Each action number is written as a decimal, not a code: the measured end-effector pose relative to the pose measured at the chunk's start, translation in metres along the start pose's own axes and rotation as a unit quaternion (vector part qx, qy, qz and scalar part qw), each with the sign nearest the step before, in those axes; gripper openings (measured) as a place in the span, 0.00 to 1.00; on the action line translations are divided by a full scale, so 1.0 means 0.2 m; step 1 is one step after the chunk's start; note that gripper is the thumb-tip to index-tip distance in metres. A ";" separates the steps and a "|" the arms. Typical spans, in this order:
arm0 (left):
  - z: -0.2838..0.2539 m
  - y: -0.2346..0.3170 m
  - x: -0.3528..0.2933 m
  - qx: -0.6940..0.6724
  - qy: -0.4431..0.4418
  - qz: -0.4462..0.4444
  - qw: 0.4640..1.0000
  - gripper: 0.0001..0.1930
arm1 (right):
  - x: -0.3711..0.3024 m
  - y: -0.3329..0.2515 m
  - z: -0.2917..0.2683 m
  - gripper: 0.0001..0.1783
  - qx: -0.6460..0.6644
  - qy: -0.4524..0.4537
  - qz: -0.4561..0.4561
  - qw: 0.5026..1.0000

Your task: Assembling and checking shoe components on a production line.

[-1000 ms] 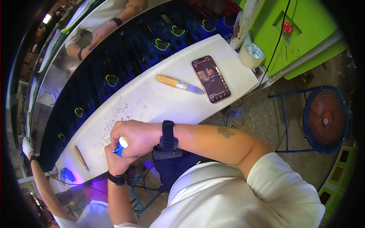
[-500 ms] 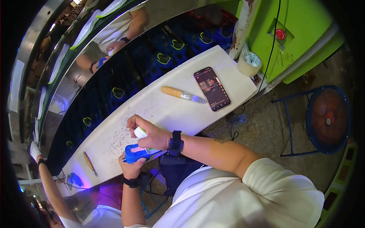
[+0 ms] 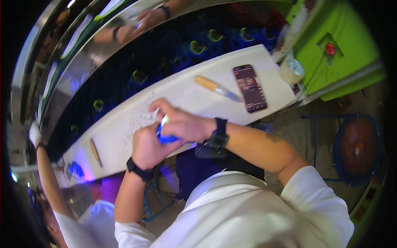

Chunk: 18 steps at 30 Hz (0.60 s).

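My left hand [image 3: 149, 144] is closed round a small blue shoe [image 3: 168, 137], mostly hidden between my hands. My right hand [image 3: 188, 126] bends over it from the right, closed on a white piece with a green edge [image 3: 165, 120]; its full shape is hidden and blurred. Both hands are close together above the white worktop [image 3: 120, 144]. Beyond the worktop runs a dark conveyor [image 3: 124, 91] carrying several blue shoes with yellow-green collars [image 3: 197, 47].
On the worktop lie a wooden-handled knife [image 3: 215, 87], a phone [image 3: 250, 89], a slim brown tool [image 3: 95, 152] and another blue shoe [image 3: 75, 169]. A tape roll [image 3: 292, 71] stands by a green panel [image 3: 349, 53]. At left reaches a co-worker's gloved hand [image 3: 35, 133]. A stool [image 3: 356, 149] stands right.
My left hand has come up to meet my right hand, bringing the shoe and the white piece together. The shoe's opening, visible before, is now covered. The whole view has shifted slightly.
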<state>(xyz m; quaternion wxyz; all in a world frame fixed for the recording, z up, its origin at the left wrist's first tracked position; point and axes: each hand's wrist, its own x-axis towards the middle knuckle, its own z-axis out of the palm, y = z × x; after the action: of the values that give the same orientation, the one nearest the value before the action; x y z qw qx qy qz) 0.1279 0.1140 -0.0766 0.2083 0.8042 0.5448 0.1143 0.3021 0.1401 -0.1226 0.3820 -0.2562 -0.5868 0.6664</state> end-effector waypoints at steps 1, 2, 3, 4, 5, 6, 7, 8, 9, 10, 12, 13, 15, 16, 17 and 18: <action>-0.01 0.02 0.01 0.014 0.003 0.007 1.000 0.28 | 0.00 -0.02 -0.01 0.31 0.059 -0.001 0.031 0.998; -0.01 0.04 0.02 0.010 0.010 0.023 1.000 0.27 | -0.01 -0.02 -0.02 0.31 0.042 0.012 0.004 0.999; -0.01 0.05 0.03 0.006 0.018 0.041 0.999 0.27 | -0.01 -0.01 -0.02 0.30 0.025 0.026 -0.025 0.999; 0.01 0.03 0.03 0.002 0.032 0.041 0.999 0.27 | 0.00 0.00 0.00 0.35 0.013 0.042 -0.036 0.998; 0.02 0.02 0.03 -0.002 0.047 0.043 0.998 0.26 | 0.00 0.00 0.01 0.35 0.018 0.029 -0.029 0.999; 0.03 0.01 0.01 0.001 0.059 0.035 0.998 0.26 | 0.00 0.00 0.03 0.34 0.027 0.060 -0.056 0.996; 0.03 -0.01 -0.01 -0.026 0.074 0.038 0.996 0.26 | 0.00 0.02 0.05 0.33 0.036 0.093 -0.082 0.992; 0.03 0.00 -0.03 -0.071 0.056 0.022 0.996 0.28 | -0.02 0.05 0.05 0.40 0.061 0.100 -0.089 0.989; 0.03 -0.02 -0.06 -0.114 0.043 0.006 0.993 0.30 | -0.04 0.06 0.07 0.40 0.063 0.088 -0.084 0.991; 0.05 -0.05 -0.10 -0.114 0.049 -0.006 0.992 0.30 | -0.11 0.06 0.10 0.43 0.037 0.091 -0.115 0.988; 0.14 -0.15 -0.20 -0.248 0.113 0.031 0.962 0.40 | -0.24 0.12 0.17 0.51 0.004 0.120 -0.135 0.984; 0.21 -0.24 -0.27 -0.343 0.092 0.048 0.934 0.52 | -0.30 0.14 0.13 0.50 -0.189 0.131 -0.191 0.954; 0.26 -0.21 -0.40 -0.470 0.121 0.088 0.870 0.59 | -0.32 0.21 0.11 0.52 -0.351 0.117 -0.236 0.898; 0.27 -0.20 -0.44 -0.423 0.117 0.102 0.893 0.63 | -0.32 0.25 0.13 0.52 -0.345 0.112 -0.231 0.903; 0.31 -0.18 -0.47 -0.379 0.155 0.091 0.908 0.60 | -0.32 0.28 0.15 0.53 -0.359 0.094 -0.178 0.911; 0.36 -0.19 -0.49 -0.368 0.173 0.076 0.911 0.56 | -0.32 0.30 0.16 0.54 -0.374 0.076 -0.124 0.916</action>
<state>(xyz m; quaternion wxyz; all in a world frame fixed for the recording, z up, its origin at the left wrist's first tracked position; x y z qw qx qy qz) 0.0887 0.0194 -0.1539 0.3821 0.6776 0.4287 0.4595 0.3013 0.0672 -0.1819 0.3817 -0.3556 -0.7895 0.3235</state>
